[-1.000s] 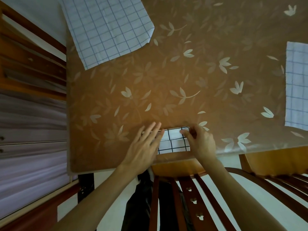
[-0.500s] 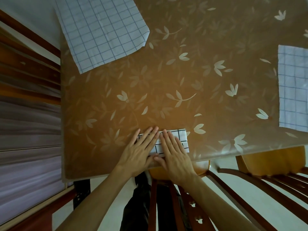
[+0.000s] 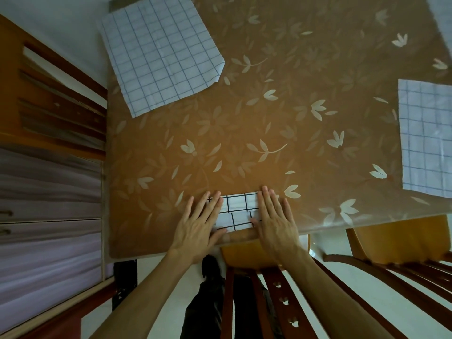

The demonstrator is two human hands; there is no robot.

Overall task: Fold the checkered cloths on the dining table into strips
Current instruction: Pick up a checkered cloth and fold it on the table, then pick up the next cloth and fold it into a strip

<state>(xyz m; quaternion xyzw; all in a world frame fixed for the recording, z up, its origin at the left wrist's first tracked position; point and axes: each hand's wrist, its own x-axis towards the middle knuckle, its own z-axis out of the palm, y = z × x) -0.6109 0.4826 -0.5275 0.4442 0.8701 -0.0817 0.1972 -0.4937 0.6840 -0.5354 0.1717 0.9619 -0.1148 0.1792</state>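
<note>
Near edge: I note a wooden chair [image 3: 247, 255] tucked under the dining table [image 3: 244, 118]. Left hand [image 3: 198, 223] and right hand [image 3: 276, 221] lie flat, fingers straight and slightly spread, pressing the two ends of the folded checkered cloth [image 3: 238, 209] just inside that edge. Beyond: bare floral tabletop. Far left corner: second checkered cloth [image 3: 159, 52], overhanging the side. Right: third checkered cloth [image 3: 425, 135]. Cabinet [image 3: 49, 192] stands left.

Home dining room, judging by a dining table [image 3: 244, 123] under a brown leaf-patterned cover, a slat-backed wooden chair [image 3: 275, 293] and a 2nd chair [image 3: 401, 243] drawn to its near edge, a wooden cabinet [image 3: 49, 196] alongside, pale floor [image 3: 171, 302] beneath.
</note>
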